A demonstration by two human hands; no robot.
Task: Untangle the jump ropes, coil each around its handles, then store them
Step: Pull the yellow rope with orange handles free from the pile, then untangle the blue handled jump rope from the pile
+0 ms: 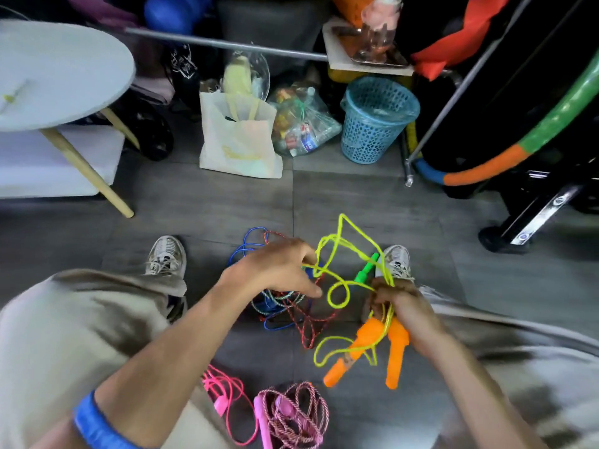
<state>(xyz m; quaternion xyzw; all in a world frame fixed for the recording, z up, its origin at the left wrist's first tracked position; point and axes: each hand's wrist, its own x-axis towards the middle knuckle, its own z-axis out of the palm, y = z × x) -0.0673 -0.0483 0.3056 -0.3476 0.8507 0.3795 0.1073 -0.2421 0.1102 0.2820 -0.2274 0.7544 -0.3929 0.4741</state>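
In the head view, a person sits above a grey tiled floor (201,202), with one sneaker (166,256) on each side of the ropes. The right hand (400,307) has its fingers (379,288) curled around a bundle of the neon yellow jump rope (338,251), near its two orange handles (372,346), which hang down below the hand. The left hand (278,268) reaches over the pile with its fingers loosely spread; some fingertips touch the yellow loops, but I cannot tell if they pinch the cord. Under this hand lies a tangle of a blue rope (241,251), a red braided rope (306,332) and a green-and-white rope (278,294). A green handle (364,270) shows between the two hands. Near the bottom edge, a pink rope (223,390) and a pink-and-white braided rope (298,416), loosely coiled, lie on the floor. Further away stand a white tote bag (238,140), a blue mesh basket (376,121) and a round tabletop (58,72).
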